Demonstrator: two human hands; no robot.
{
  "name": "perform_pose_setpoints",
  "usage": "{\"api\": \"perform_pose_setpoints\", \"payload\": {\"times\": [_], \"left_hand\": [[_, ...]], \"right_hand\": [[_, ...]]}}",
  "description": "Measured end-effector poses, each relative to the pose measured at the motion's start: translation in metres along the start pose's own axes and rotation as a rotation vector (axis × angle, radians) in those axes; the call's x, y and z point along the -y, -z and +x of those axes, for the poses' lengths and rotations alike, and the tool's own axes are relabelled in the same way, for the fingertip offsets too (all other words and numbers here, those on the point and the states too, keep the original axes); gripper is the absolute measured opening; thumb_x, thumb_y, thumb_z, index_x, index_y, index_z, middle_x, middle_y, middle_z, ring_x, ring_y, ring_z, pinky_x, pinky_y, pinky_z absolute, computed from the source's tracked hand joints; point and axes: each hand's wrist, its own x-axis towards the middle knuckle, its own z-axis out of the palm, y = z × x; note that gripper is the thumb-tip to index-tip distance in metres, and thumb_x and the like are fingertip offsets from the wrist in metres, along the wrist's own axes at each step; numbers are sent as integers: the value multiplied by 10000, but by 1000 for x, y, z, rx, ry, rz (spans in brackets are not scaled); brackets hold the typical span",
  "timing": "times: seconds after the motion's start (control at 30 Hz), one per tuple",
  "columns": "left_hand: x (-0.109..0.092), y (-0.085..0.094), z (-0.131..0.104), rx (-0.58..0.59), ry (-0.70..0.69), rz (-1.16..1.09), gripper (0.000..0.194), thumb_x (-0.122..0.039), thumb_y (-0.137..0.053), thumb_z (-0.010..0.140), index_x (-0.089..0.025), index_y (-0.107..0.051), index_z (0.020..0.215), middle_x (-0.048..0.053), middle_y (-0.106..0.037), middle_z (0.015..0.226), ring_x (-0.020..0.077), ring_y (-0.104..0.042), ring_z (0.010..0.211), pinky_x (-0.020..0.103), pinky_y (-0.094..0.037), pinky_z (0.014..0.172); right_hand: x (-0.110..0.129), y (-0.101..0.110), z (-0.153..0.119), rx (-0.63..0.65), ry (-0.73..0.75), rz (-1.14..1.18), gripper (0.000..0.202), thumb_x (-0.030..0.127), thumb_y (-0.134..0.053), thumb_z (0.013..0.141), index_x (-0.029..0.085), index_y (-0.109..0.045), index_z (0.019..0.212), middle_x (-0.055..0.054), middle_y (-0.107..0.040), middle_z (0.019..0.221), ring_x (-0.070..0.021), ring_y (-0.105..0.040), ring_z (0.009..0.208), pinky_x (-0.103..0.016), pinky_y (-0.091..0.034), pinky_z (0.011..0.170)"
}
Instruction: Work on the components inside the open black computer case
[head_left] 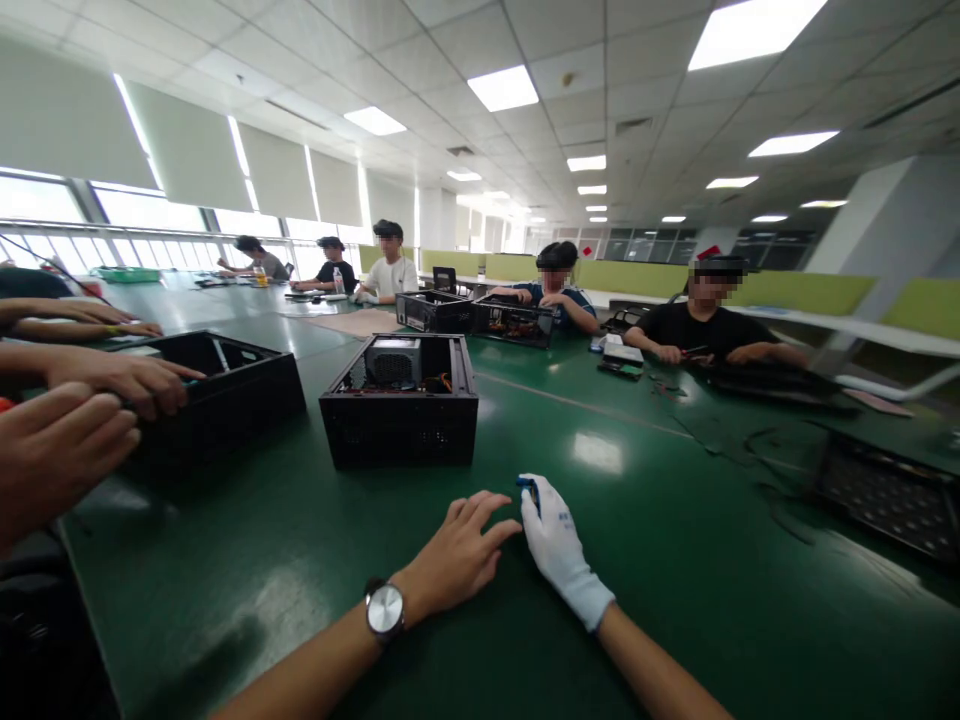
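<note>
My left hand [461,555] is bare, with a silver-faced watch [385,608] on the wrist. It hovers or rests low over the green table, fingers apart and holding nothing, with the fingertips close to my other hand. My right hand [553,540] wears a white knitted glove and is closed around a small blue-edged object [529,484]. Most of that object is hidden by the glove, so its kind cannot be made out. Beyond both hands stands a black computer case [401,425], its top open, with a grey power supply [395,362] and some coloured wires inside.
Another open black case [225,390] stands at left, with other people's hands [60,450] over it. A perforated black panel [885,495] and cables lie at right. Co-workers sit across the green table [645,560], with more cases [514,320] before one of them.
</note>
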Motion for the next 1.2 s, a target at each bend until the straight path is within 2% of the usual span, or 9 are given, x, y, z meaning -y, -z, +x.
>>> {"api": "perform_pose_setpoints", "payload": {"times": [0.1, 0.2, 0.4, 0.53, 0.63, 0.73, 0.93, 1.07, 1.2], "left_hand": [[0, 5, 2, -6, 26, -55, 507, -82, -529, 911, -251, -472, 1386, 108, -455, 1487, 283, -393, 1399, 491, -388, 1128], [1, 8, 0, -31, 76, -77, 457, -71, -511, 921, -248, -500, 1341, 101, -485, 1447, 279, -419, 1366, 494, -402, 1113], [2, 6, -3, -3, 93, -117, 387, -78, -497, 949, -249, -539, 1293, 88, -501, 1418, 267, -427, 1344, 478, -413, 1100], [4, 4, -2, -2, 106, -147, 354, -85, -486, 958, -249, -554, 1265, 78, -519, 1393, 253, -449, 1316, 459, -437, 1079], [7, 2, -1, -13, 113, -151, 342, -99, -483, 966, -249, -558, 1264, 78, -535, 1372, 246, -467, 1297, 450, -451, 1072], [7, 1, -2, -15, 92, -151, 327, -110, -486, 973, -243, -565, 1260, 78, -563, 1329, 236, -499, 1258, 435, -465, 1071], [-1, 4, -2, -51, 31, -126, 300, -137, -476, 997, -232, -553, 1271, 73, -604, 1261, 219, -537, 1206, 407, -485, 1058], [3, 11, 27, -131, -1, -58, 291, -182, -506, 989, -236, -555, 1270, 71, -630, 1231, 222, -550, 1209, 414, -463, 1096], [31, 30, 105, -201, 120, 28, 354, -266, -535, 988, -213, -528, 1338, 106, -610, 1275, 265, -536, 1241, 459, -458, 1083]], "right_hand": [[-10, 21, -14, -20, -18, 19, 483, 495, -367, 956, 152, -622, 1180, -185, -696, 1151, -311, -652, 1095, -516, -484, 1028], [-8, 28, -17, -42, -23, 86, 455, 488, -376, 972, 162, -647, 1137, -159, -709, 1092, -287, -668, 1039, -475, -509, 991], [-1, 37, -9, -112, -31, 153, 441, 469, -366, 978, 160, -645, 1124, -144, -717, 1085, -259, -677, 1006, -426, -521, 956], [-12, 50, 1, -185, -85, 161, 465, 494, -362, 956, 160, -641, 1118, -152, -717, 1081, -275, -676, 991, -442, -519, 930], [-21, 56, 5, -230, -179, 152, 512, 523, -324, 953, 147, -633, 1113, -157, -725, 971, -292, -688, 866, -460, -542, 823], [-21, 57, 2, -202, -208, 149, 523, 525, -322, 949, 140, -633, 1118, -156, -725, 926, -294, -688, 805, -462, -548, 781], [0, 72, -34, -6, -94, 144, 411, 466, -407, 950, 185, -683, 1065, -124, -737, 1024, -269, -702, 952, -432, -547, 910], [10, 107, -83, 177, -53, 50, 436, 423, -387, 971, 190, -687, 1186, -128, -726, 1169, -279, -675, 1128, -450, -520, 1018], [4, 132, -138, 355, -25, -71, 382, 399, -460, 973, 278, -684, 1258, -86, -696, 1288, -293, -637, 1216, -469, -522, 1026]]}}
